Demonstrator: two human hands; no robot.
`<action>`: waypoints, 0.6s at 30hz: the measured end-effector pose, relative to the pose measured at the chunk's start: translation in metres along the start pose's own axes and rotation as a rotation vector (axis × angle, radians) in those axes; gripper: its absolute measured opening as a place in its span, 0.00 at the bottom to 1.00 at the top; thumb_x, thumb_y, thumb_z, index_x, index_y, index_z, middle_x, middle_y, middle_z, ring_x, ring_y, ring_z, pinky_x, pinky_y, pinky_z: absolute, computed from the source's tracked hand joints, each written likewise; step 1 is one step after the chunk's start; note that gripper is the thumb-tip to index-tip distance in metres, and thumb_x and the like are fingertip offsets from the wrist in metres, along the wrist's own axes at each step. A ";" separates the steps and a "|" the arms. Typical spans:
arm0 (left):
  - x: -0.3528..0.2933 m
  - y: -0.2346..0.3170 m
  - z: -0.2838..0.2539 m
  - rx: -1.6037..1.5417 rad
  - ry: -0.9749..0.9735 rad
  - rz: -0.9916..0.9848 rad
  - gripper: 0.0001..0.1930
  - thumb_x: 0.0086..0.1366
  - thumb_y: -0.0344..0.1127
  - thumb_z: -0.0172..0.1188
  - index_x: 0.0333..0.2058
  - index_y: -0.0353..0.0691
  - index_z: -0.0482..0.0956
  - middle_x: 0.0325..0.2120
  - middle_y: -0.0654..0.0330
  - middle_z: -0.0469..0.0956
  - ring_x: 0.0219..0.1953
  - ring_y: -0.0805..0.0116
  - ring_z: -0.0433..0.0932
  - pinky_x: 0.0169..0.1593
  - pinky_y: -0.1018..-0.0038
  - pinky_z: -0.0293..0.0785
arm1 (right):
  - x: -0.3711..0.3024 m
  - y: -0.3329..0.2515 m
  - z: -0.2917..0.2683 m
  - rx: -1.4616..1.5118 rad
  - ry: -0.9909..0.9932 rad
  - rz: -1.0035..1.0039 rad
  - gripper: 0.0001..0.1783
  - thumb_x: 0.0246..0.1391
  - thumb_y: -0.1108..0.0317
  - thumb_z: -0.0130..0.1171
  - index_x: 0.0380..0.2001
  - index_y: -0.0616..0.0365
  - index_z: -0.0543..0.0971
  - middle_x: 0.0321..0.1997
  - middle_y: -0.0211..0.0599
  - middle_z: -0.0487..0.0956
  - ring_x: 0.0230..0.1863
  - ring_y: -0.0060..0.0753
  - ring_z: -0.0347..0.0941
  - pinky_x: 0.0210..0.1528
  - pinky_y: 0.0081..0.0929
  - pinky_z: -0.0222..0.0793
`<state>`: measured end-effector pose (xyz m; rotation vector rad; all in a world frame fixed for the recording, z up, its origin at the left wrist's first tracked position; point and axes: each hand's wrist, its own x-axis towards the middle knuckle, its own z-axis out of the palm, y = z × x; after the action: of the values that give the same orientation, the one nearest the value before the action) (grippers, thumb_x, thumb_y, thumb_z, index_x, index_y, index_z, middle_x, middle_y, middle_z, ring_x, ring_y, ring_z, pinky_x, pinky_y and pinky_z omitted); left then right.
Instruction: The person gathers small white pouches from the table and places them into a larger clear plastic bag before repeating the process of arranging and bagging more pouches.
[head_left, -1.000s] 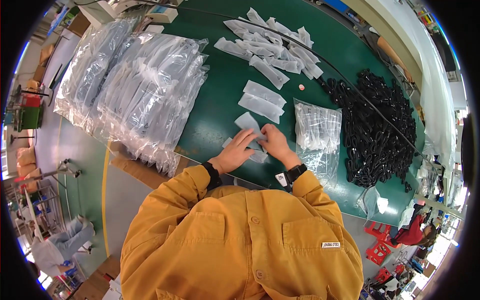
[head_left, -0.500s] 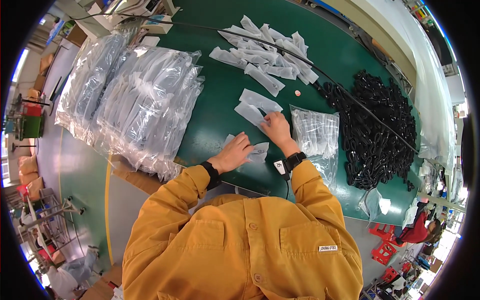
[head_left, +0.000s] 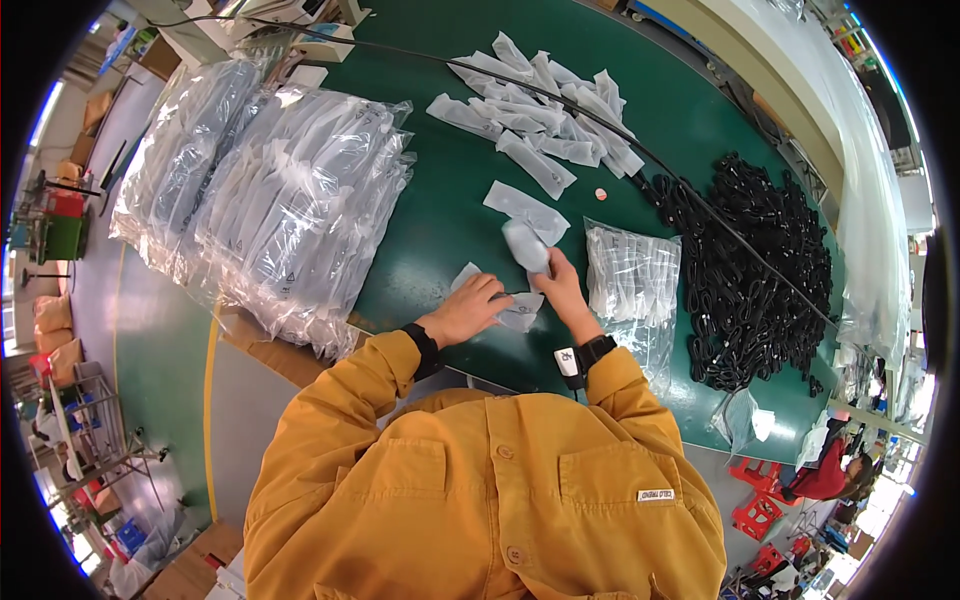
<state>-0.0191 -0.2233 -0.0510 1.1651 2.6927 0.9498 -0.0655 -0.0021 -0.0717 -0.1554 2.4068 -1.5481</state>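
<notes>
Frosted white translucent plastic pouch (head_left: 524, 246): located above the green smooth-surfaced worktop (head_left: 415, 275), in front of the person, tilted, its near end in the right hand (head_left: 562, 287). The fingers of the right hand are closed in a pinch on that end.

The left hand (head_left: 464, 312) lies low over a second frosted pouch (head_left: 521, 313), which shows on both sides of the hand. Its fingers are bent and touch this pouch; whether they grip it cannot be told.

Just beyond the held pouch, a third frosted pouch (head_left: 517, 205) lies flat. Farther off is a loose heap of similar frosted pouches (head_left: 540, 108), with a small round pale-orange disc (head_left: 601, 194) near its closer edge.

To the right of the right hand lies a clear plastic bag packed with whitish pouches (head_left: 633, 272). Beyond that bag, farther right, is a large pile of black bundled cables (head_left: 762, 280). At left, large clear plastic bags filled with frosted pouches (head_left: 295, 195) lie side by side, reaching the near edge.

A black strap-type watch (head_left: 597, 348) is on the right wrist; a black band (head_left: 424, 349) is on the left.
</notes>
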 end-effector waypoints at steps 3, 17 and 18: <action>0.001 -0.002 0.001 -0.020 -0.065 -0.017 0.23 0.49 0.35 0.67 0.47 0.44 0.75 0.45 0.56 0.68 0.54 0.54 0.63 0.57 0.59 0.61 | -0.003 0.007 -0.006 0.409 0.037 0.088 0.24 0.47 0.66 0.65 0.48 0.60 0.74 0.43 0.37 0.79 0.42 0.32 0.75 0.45 0.27 0.70; -0.003 0.002 -0.002 0.117 -0.085 -0.016 0.22 0.55 0.38 0.63 0.50 0.49 0.74 0.44 0.59 0.68 0.51 0.59 0.64 0.54 0.62 0.60 | 0.058 -0.063 -0.002 -0.119 -0.030 -0.211 0.13 0.58 0.61 0.57 0.40 0.58 0.80 0.35 0.37 0.78 0.43 0.36 0.74 0.44 0.27 0.69; -0.003 0.003 -0.002 0.126 -0.084 -0.014 0.22 0.56 0.39 0.62 0.51 0.49 0.74 0.44 0.59 0.68 0.51 0.59 0.64 0.54 0.62 0.60 | 0.060 -0.066 0.004 -0.374 -0.073 -0.315 0.13 0.57 0.61 0.57 0.39 0.58 0.81 0.34 0.39 0.78 0.43 0.41 0.75 0.44 0.28 0.69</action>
<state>-0.0155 -0.2249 -0.0478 1.1777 2.7235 0.7218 -0.1259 -0.0477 -0.0240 -0.6810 2.6851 -1.1562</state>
